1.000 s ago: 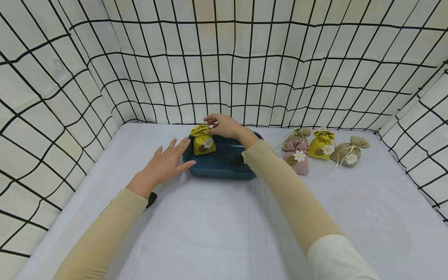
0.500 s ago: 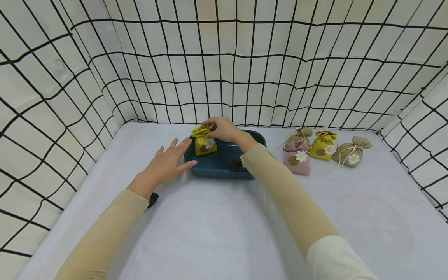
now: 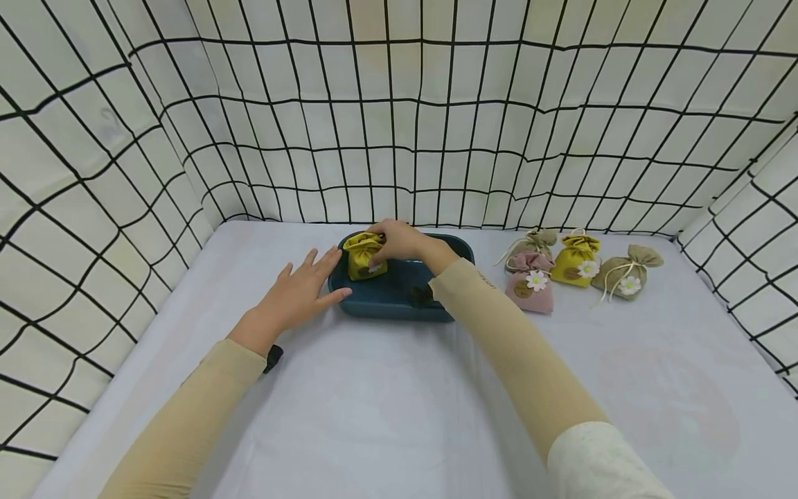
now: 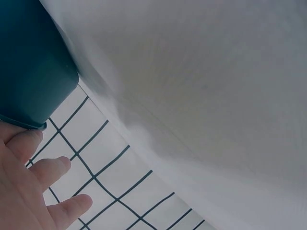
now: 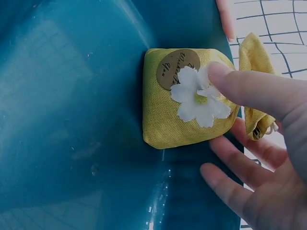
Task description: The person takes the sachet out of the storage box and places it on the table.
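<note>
A yellow drawstring pouch [image 3: 358, 269] with a white flower and a round brown tag is at the left end of a dark teal basin [image 3: 393, 312]. My right hand [image 3: 404, 242] grips the pouch near its gathered neck. In the right wrist view, the thumb [image 5: 244, 86] lies at the edge of the flower [image 5: 199, 103], and the other fingers pass behind the pouch. My left hand [image 3: 293, 294] has its fingers spread at the basin's left side. At least one fingertip touches the rim there, as the left wrist view shows.
Right of the basin lie a pink pouch [image 3: 530, 294], another yellow pouch [image 3: 572, 262] and two beige pouches, one at the far right [image 3: 623, 274] and one behind the pink one [image 3: 541, 240]. Black netting over white cloth [image 3: 430, 125] encloses the white table [image 3: 374, 402] at the back and sides.
My right hand has come down onto the yellow pouch, and its thumb now covers part of the flower. The pouch's top sits slightly lower. The left hand stays at the basin's side.
</note>
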Tool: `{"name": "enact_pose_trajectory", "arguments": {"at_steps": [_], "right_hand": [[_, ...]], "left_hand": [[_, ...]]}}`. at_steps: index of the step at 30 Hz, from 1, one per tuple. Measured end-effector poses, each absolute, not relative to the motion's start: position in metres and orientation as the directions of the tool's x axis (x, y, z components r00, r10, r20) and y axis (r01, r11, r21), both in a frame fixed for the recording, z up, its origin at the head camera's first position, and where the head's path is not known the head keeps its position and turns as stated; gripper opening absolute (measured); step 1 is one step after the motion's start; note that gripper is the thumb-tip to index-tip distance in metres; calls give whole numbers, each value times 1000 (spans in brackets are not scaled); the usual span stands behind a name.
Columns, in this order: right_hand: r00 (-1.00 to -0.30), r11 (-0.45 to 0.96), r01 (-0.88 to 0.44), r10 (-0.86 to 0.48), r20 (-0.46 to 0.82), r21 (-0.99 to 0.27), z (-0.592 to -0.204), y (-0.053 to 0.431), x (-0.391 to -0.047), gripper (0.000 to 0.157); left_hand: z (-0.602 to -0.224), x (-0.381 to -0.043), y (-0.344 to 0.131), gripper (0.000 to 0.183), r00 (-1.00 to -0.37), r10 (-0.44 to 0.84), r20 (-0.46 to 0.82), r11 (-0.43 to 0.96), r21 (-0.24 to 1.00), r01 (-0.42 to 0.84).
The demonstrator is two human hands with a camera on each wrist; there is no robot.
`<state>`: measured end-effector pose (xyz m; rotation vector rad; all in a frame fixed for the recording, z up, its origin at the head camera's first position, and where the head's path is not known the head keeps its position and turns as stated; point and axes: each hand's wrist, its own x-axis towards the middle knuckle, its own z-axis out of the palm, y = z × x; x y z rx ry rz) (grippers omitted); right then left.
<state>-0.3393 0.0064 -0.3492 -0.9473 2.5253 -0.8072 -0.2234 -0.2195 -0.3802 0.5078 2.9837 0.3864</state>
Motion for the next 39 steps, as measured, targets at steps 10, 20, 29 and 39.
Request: {"name": "enact_pose_trajectory", "arguments": {"at_steps": [10, 20, 29, 39], "right_hand": [[-704, 648, -483, -687, -179, -589, -351, 1, -341, 73], [-698, 655, -534, -698, -159, -534, -347, -5, -341, 63], [-686, 641, -562, -714, -139, -523, -348, -5, -340, 62], [-673, 644, -575, -723, -156, -505, -346, -4, -340, 65]], "left_hand": [[-382, -223, -221, 90, -940, 339, -38, 910, 267, 317], [-379, -222, -220, 90, -940, 338, -39, 911, 264, 316], [-380, -222, -219, 89, -941, 335, -41, 912, 267, 313], [-379, -221, -220, 89, -941, 335, -38, 911, 268, 313]]}}
